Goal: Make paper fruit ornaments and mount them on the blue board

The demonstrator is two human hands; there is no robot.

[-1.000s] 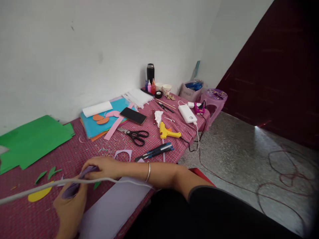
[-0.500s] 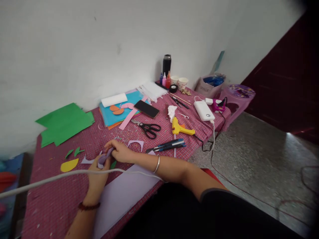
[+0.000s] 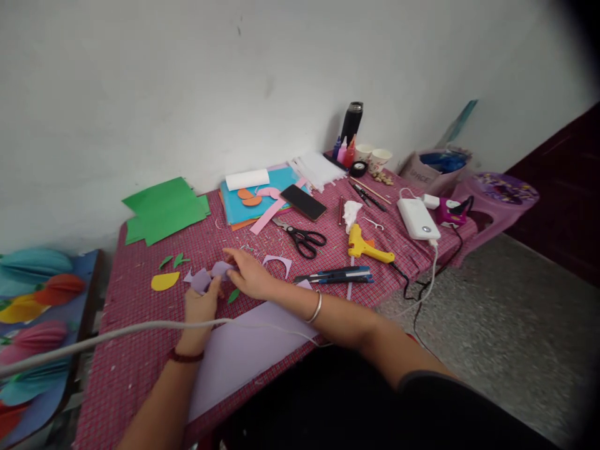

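Lilac paper cutout (image 3: pixel 209 275) sits between your hands, just above red checked surface (image 3: pixel 140 350). Left hand (image 3: pixel 200 304) pinches its near edge, fingers closed on paper; right hand (image 3: pixel 249 277) presses far end, fingers curled. Keep grip light, crease flat. Yellow piece (image 3: pixel 164 281) near; scissors (image 3: pixel 302 237) well apart.

A low table (image 3: pixel 140 369) with a red checked cloth stood against a white wall (image 3: pixel 187 81); the speckled grey floor (image 3: pixel 506 331) lay beside it.
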